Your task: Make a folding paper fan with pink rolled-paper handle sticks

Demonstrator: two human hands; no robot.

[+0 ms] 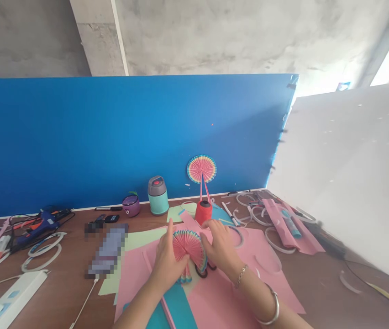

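**Head view.** The left hand (167, 264) and the right hand (220, 246) meet on a pleated pink paper fan (188, 246) with a rainbow-striped rim. The fan is spread to about a half-disc above the pink paper sheets (270, 269) that cover the brown tabletop (318, 283).

**Position.** The fan lies between the 2 hands and touches both: it is right of the left hand and left of the right hand. Its arc faces the blue partition board (112, 137), and its pleats gather to a hub on the side near the person. Its long axis therefore runs roughly left to right, from one hand to the other. Neither hand is nearer, though the left covers more of the pleats.

**Left hand.** The fingers are curled around the fan's left half, with the index finger stretched up along its left edge. The hand is partly closed and gripping.

**Right hand.** The fingers are bent down over the right rim and hold it. The thumb is hidden, so how deep the grip goes cannot be told.

**Surroundings.**
- Black scissor handles (203, 270) show just below the fan, under the right hand.
- A red thread spool (203, 211) stands just beyond the fan.
- Behind the spool, a finished round paper fan on a stick (201, 169) leans against the board.
- A teal paper strip (179, 310) lies beside the left forearm.
- Farther left are a teal flask (158, 195), a small purple pot (131, 205), white tape rings (44, 250) and a blue glue gun (42, 224).
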